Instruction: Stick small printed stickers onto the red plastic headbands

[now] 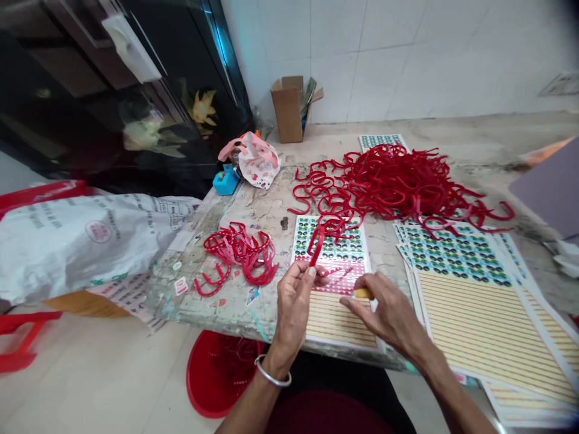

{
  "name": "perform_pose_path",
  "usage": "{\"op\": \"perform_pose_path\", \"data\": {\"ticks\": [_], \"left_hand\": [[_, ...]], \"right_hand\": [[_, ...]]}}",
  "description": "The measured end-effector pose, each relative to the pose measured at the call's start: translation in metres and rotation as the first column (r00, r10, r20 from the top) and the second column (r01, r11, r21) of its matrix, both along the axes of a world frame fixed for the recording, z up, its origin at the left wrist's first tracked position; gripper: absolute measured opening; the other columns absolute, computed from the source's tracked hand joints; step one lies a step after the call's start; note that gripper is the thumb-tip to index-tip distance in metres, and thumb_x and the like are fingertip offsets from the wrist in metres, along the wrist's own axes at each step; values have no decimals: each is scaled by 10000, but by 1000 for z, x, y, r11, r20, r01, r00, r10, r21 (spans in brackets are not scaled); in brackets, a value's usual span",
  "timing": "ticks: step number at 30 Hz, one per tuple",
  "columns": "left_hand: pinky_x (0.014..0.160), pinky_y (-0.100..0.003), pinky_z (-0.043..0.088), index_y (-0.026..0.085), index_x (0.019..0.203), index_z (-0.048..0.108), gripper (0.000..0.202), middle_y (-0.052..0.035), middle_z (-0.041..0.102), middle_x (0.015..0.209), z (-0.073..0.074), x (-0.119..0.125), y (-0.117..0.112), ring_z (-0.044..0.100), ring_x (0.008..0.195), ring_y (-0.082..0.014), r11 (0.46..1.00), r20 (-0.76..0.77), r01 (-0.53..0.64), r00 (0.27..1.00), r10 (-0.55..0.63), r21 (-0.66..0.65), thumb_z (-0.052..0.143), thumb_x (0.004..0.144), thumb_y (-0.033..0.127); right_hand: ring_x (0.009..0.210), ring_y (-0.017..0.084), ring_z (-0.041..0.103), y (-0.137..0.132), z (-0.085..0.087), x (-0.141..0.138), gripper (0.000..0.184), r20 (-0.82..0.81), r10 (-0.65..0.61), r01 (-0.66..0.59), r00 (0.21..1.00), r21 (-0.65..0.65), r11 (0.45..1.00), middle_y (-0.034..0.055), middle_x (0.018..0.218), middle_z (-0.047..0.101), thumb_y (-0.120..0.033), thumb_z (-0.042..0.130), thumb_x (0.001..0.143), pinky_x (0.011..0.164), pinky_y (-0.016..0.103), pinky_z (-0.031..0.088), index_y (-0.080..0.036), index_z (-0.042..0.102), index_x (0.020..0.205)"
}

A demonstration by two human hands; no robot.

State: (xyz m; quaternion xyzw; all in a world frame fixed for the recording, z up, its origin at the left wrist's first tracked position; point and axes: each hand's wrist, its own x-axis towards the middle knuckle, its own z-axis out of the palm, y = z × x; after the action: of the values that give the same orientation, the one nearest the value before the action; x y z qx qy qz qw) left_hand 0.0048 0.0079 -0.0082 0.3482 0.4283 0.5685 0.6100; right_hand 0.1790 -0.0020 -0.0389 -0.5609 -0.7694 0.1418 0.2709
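Forearms (pixel 260 399) rise from the bottom edge, a silver bangle (pixel 272 375) on the left one. Near the centre of the frame, the left hand (pixel 293 295) pinches a red loop (pixel 319 241) between thumb and fingers, above a printed sheet (pixel 337 319). Just to its right, the right hand (pixel 392 308) is closed on a yellow piece (pixel 363 293), too hidden to identify. Handling would likely go best with the pinch firm, the loop untwisted and the yellow piece angled off the sheet. The pile (pixel 398 181), upper right of centre, could snag the loop; the smaller bunch (pixel 239 253) lies left of centre.
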Motion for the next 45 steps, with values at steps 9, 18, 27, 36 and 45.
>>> {"op": "perform_pose_path", "data": {"ticks": [9, 18, 27, 36, 45], "left_hand": [[728, -262, 458, 154, 847, 597, 100, -27, 649, 817, 7, 12, -6, 614, 708, -122, 996, 95, 84, 992, -84, 5, 541, 827, 234], [703, -255, 458, 149, 848, 597, 134, -27, 642, 810, -14, 8, -18, 596, 688, -112, 990, 82, 56, 996, -46, -126, 600, 784, 267], [546, -210, 403, 122, 815, 579, 152, -29, 608, 740, -21, 6, -25, 508, 532, -70, 977, 117, 154, 984, -138, -147, 551, 815, 271], [572, -229, 420, 120, 819, 590, 142, -48, 644, 754, -24, 6, -26, 548, 543, -87, 963, 138, 174, 979, -148, -204, 568, 790, 257], [566, -230, 425, 123, 807, 589, 157, -46, 653, 737, -27, 7, -27, 544, 529, -85, 960, 170, 180, 975, -145, -215, 593, 767, 275]], "right_hand": [[768, 184, 561, -10, -18, -29, 258, -803, -284, -118, 524, -398, 910, 58, 846, 613, -402, 511, 835, 724, 348, 459, -198, 601, 964], [634, 121, 485, -6, -5, -36, 166, -867, -341, 15, 362, -361, 932, -15, 675, 525, -329, 633, 758, 620, 251, 425, -195, 540, 724], [1102, 221, 475, 11, 17, -29, 163, -761, -9, -166, 649, -154, 974, 87, 1221, 503, -299, 550, 822, 893, 368, 399, -193, 525, 702], [1014, 198, 529, 20, -2, -33, 122, -745, 23, -199, 667, -149, 969, 94, 1093, 580, -293, 541, 827, 864, 365, 414, -189, 576, 773], [829, 164, 566, 18, -8, -34, 162, -759, -36, -166, 650, -189, 968, 88, 1062, 569, -331, 555, 810, 712, 302, 472, -185, 559, 738]]}}
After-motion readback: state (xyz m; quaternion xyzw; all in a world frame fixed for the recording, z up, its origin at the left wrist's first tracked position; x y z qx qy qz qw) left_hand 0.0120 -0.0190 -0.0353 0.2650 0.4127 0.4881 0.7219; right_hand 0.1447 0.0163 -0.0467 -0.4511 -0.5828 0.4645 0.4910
